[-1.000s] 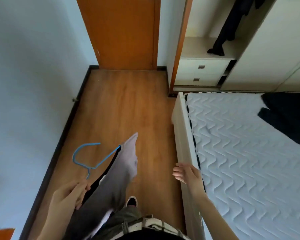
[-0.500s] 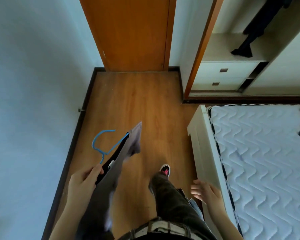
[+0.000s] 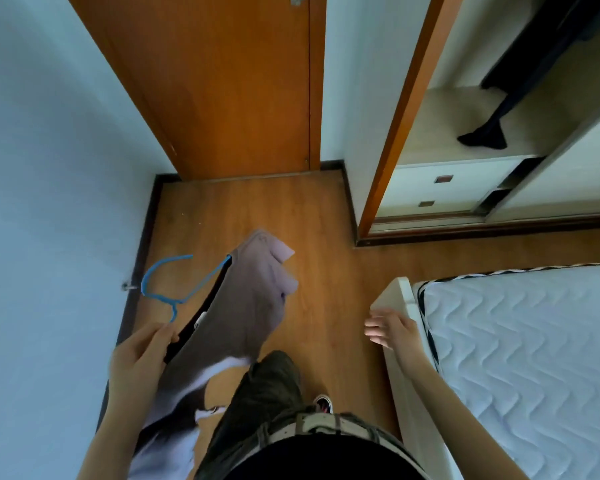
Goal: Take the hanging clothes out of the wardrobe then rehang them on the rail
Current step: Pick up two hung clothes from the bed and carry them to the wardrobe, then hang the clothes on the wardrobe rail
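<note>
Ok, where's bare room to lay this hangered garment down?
The mattress beside the right hand shows bare; so does the floor between door and wardrobe. Tight by the wall, where the left hand holds hanger and garment.

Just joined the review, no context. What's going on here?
A person stands on the wooden floor between wall and bed. The left hand grips a blue hanger by its neck, with a mauve-grey garment draped on it. The right hand is empty, fingers relaxed, beside the bed's corner. The wardrobe ahead is open, with one dark garment hanging inside above the drawers.
</note>
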A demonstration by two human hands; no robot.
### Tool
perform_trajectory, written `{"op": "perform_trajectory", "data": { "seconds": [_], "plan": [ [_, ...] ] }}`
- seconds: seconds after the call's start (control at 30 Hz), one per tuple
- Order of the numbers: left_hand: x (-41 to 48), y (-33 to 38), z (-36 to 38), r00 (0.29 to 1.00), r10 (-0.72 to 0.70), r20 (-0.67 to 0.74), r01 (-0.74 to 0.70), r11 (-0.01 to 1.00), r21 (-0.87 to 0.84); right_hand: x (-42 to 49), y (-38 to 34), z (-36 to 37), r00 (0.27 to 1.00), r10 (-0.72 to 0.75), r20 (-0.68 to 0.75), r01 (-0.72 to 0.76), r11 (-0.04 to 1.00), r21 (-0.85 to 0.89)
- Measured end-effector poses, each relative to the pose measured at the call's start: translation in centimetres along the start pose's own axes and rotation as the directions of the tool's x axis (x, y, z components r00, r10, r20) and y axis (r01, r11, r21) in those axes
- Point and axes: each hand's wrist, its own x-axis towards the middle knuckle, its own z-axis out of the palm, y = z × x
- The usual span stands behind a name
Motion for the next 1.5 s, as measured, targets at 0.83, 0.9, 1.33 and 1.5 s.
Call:
{"op": "perform_trajectory", "data": {
  "seconds": [0.83, 0.9, 1.33, 1.5],
  "plan": [
    [28.4, 34.1, 47.9, 0.214, 0.22, 0.952, -0.622, 0.782, -0.041, 19.7, -12.5, -7.5, 0.634, 0.413, -0.654, 0.089, 0.802, 0.591],
    [27.5, 36.0, 51.6, 0.211, 0.222, 0.952, -0.595, 0.802, -0.055, 21.2, -13.7, -9.9, 0.62, 0.415, -0.665, 0.104, 0.797, 0.594],
    [21.4, 47.5, 71.3, 0.161, 0.263, 0.951, -0.476, 0.865, -0.158, 31.0, -23.9, -29.3, 0.566, 0.339, -0.751, 0.325, 0.746, 0.581],
    [18.5, 50.8, 82.3, 0.123, 0.267, 0.956, -0.484, 0.857, -0.177, 34.8, -24.8, -37.5, 0.521, 0.372, -0.768, 0.353, 0.725, 0.591]
  ]
}}
